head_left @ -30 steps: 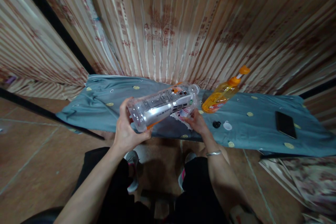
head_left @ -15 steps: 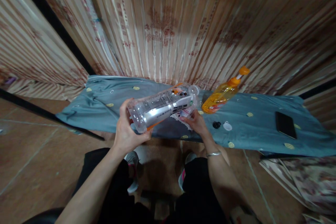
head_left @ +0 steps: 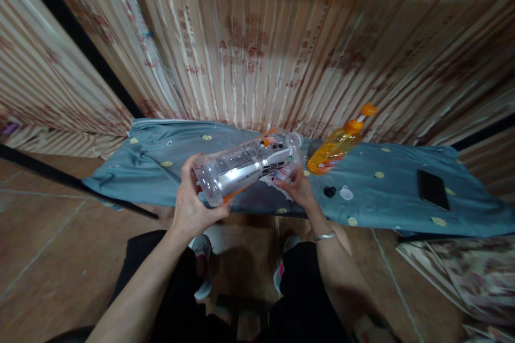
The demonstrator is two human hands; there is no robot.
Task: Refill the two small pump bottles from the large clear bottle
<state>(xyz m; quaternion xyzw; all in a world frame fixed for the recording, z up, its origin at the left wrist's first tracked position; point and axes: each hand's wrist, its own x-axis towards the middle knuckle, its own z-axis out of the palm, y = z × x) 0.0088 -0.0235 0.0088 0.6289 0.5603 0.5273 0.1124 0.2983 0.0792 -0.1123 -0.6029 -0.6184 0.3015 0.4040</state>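
Note:
A clear plastic bottle (head_left: 245, 166) with a silver and orange label lies tilted in the air above the cloth, its neck pointing right. My left hand (head_left: 193, 201) wraps around its base, thumb below and fingers on the far side. Close to the bottle's neck end, my right hand (head_left: 296, 185) is closed on a white printed wrapper (head_left: 277, 176) with a ragged edge, held against the underside of the bottle. Some of my right fingers are hidden behind the bottle. The bottle looks empty and its mouth has no coloured cap.
A pump bottle (head_left: 336, 147) of orange liquid stands on the blue-green cloth (head_left: 193, 144). A small black cap (head_left: 330, 191) and a white disc (head_left: 346, 193) lie nearby. Farther right rests a dark phone-like slab (head_left: 433, 189). A striped curtain (head_left: 249, 37) hangs behind.
The view has shifted slightly. Both hands keep their hold, and the clear bottle stays at nearly the same angle.

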